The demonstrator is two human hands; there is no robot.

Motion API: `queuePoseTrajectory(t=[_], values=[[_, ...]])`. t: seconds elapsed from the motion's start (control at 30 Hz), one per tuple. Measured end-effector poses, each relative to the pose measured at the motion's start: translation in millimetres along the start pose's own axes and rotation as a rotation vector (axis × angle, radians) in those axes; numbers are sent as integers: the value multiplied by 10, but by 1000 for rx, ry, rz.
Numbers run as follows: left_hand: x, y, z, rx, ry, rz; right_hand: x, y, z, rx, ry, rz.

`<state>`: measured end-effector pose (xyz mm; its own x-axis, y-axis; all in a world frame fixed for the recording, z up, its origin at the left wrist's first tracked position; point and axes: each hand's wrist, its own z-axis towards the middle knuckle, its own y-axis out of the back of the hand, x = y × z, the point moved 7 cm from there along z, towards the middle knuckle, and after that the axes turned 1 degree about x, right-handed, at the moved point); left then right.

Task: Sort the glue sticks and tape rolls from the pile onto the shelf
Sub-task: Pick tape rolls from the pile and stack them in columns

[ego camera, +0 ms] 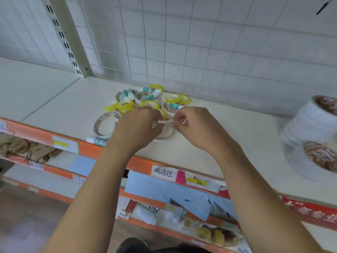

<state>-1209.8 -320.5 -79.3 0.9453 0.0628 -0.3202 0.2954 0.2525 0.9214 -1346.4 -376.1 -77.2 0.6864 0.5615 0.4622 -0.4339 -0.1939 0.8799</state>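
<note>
A thin pale strip (165,121) sits mid-frame. The left hand (140,125) pinches one end & the right hand (193,125) pinches the other. Maybe a loose tape end, can't tell. It looks light, floppy & prob. sticky, so hold it by the tips.

Just under it a white tape roll (164,139) lies on the shelf (228,125). Rolls look light & stiff: grab the ring, finger thru the hole.

Behind the hands is the pile (151,99) of yellow & white rolls w/ glue sticks. The sticks look smooth & may roll away. One glue stick (96,141) lies at the shelf's front edge, left of the hands. Far right: a stack of white rolls (313,121).
</note>
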Motion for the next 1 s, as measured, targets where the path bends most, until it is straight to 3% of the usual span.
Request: queuePoseTrajectory(t=[0.33,0.7,1.0], values=[[695,213,212,-29,-61,-42,413,-300,407,-72,-66,-2],[1212,157,432,-10,-22,-17,491,-681,953,45,-120,-81],[1302,31,570,92,-16,-75,525,-491,875,-126,-81,72]])
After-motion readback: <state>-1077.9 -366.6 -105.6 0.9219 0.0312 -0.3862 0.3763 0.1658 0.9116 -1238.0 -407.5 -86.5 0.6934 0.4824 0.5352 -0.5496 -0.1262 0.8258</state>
